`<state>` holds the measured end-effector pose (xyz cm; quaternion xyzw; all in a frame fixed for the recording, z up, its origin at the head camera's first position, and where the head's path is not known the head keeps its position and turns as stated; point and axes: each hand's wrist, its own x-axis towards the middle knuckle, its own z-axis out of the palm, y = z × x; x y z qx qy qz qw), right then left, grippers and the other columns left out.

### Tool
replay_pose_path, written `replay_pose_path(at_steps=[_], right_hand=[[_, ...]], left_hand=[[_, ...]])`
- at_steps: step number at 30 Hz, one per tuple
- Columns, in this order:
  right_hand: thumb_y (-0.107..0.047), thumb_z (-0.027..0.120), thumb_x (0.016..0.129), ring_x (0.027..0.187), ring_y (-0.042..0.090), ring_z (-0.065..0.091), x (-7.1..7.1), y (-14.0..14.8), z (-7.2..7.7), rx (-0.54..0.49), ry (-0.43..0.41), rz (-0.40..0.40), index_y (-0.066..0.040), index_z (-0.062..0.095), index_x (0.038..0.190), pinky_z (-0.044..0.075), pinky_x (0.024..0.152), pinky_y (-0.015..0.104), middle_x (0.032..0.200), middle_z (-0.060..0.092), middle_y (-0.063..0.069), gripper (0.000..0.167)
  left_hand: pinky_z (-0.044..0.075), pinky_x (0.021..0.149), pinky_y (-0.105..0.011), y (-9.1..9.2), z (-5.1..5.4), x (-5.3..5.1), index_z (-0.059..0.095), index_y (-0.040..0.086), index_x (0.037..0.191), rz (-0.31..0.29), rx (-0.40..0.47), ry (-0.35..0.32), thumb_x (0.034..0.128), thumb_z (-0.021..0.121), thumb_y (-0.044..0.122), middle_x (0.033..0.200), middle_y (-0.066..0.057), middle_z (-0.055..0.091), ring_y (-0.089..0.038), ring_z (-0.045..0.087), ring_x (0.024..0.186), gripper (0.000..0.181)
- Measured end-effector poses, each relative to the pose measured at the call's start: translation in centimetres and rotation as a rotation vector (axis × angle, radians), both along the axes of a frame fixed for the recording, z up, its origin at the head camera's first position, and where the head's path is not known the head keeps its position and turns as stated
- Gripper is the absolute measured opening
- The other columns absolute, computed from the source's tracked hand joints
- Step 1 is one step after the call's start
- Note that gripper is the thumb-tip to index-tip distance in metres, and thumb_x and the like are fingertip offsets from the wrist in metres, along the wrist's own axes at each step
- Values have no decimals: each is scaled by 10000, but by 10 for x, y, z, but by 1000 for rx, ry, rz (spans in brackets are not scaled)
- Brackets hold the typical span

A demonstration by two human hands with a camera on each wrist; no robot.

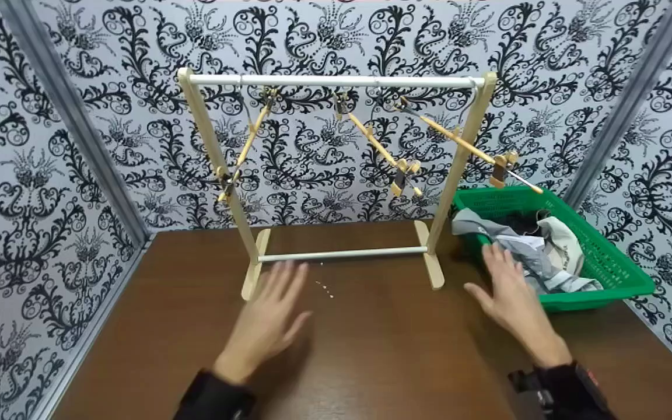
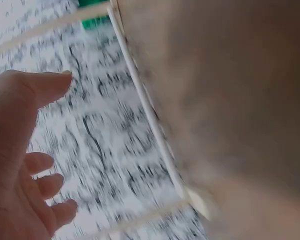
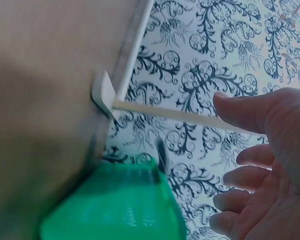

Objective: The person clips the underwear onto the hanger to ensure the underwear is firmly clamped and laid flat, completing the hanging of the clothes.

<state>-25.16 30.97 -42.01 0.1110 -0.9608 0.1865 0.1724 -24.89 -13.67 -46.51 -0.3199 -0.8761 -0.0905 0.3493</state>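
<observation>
The head view looks forward and down from above the fingers of the left hand (image 1: 263,321) and right hand (image 1: 513,300), with the whole rack (image 1: 336,81) beyond them. Each wrist view, turned sideways, sits close behind its own fingers and faces past them to the wallpaper (image 3: 225,50). Head and left wrist share the lower bar (image 1: 342,254) beyond the fingers; head and right wrist, the basket (image 1: 598,296).

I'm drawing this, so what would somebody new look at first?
Maybe the bright green basket of grey and white cloth, at the table's right. Next, the wooden rack at the back, with three hangers on its top bar. Nearest are the empty left hand and right hand.
</observation>
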Motion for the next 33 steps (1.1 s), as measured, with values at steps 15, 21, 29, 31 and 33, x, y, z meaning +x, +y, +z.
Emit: replay_pose_path(at_steps=[15, 21, 29, 31, 33], right_hand=[[-359, 709, 955, 1453, 571, 1, -47, 12, 57, 19, -323, -42, 130, 92, 1552, 53, 1141, 678, 1582, -4, 397, 988], [-353, 725, 940, 1433, 601, 76, -65, 12, 53, 47, -359, -54, 169, 135, 1529, 110, 1146, 669, 1552, 56, 442, 983], [-289, 731, 930, 1411, 586, 211, -84, 9, 52, 10, -440, -81, 206, 121, 1506, 226, 1141, 640, 1533, 139, 454, 974], [-248, 729, 933, 1389, 579, 279, -87, 9, 51, -2, -440, -87, 215, 153, 1497, 280, 1121, 634, 1521, 192, 454, 930], [-210, 728, 932, 1360, 572, 341, -89, 8, 49, -5, -427, -92, 220, 204, 1483, 326, 1098, 629, 1500, 246, 457, 874]], left_hand=[[292, 1173, -430, 143, 66, -68, 298, 28, 1557, -319, -54, 18, 909, 755, 313, 1502, -188, 465, -298, 455, 1387, 843], [346, 1147, -369, 189, 61, -83, 400, 11, 1509, -369, -36, 44, 904, 748, 228, 1463, -172, 515, -285, 513, 1338, 731], [472, 1026, -324, 236, 46, -92, 416, 3, 1508, -317, -40, 12, 816, 831, 245, 1392, -131, 569, -237, 590, 1226, 842], [495, 993, -333, 243, 42, -94, 416, -5, 1503, -330, -17, 6, 812, 838, 228, 1393, -147, 569, -246, 586, 1236, 843], [499, 990, -339, 249, 38, -96, 406, -10, 1505, -338, 4, -18, 815, 838, 213, 1404, -162, 564, -256, 574, 1260, 844]])
